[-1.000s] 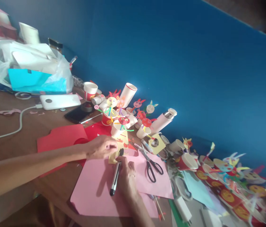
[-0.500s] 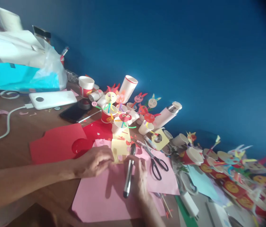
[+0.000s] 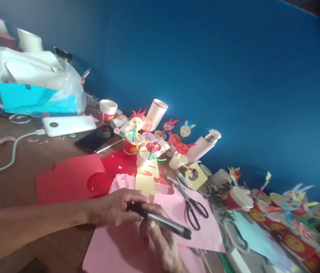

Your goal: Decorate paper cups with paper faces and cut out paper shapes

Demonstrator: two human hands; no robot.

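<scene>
A grey and black marker pen (image 3: 167, 223) lies slantwise between my two hands, its blunt dark end pointing down to the right. My right hand (image 3: 162, 237) is closed around the barrel, thumb along its near side. With its fingers pinched, my left hand (image 3: 118, 206) grips the black other end of the marker. Under both hands is a sheet of pink paper (image 3: 114, 246). Black-handled scissors (image 3: 192, 206) rest partly opened on pink paper just right of my hands. Beyond my fingers lie a small yellow paper piece (image 3: 145, 184) and red scraps.
Red paper (image 3: 71, 178) lies to the left, near a phone (image 3: 91, 140) and a white power bank (image 3: 69, 126) with a cable. Paper cups with face figures (image 3: 147, 157) and a thermos (image 3: 203, 146) stand by the blue wall. More decorated cups (image 3: 238, 199) crowd the right side.
The marker has swung from nearly upright to a slant. My left hand has moved right from the paper and taken hold of its black end. The view has shifted slightly.
</scene>
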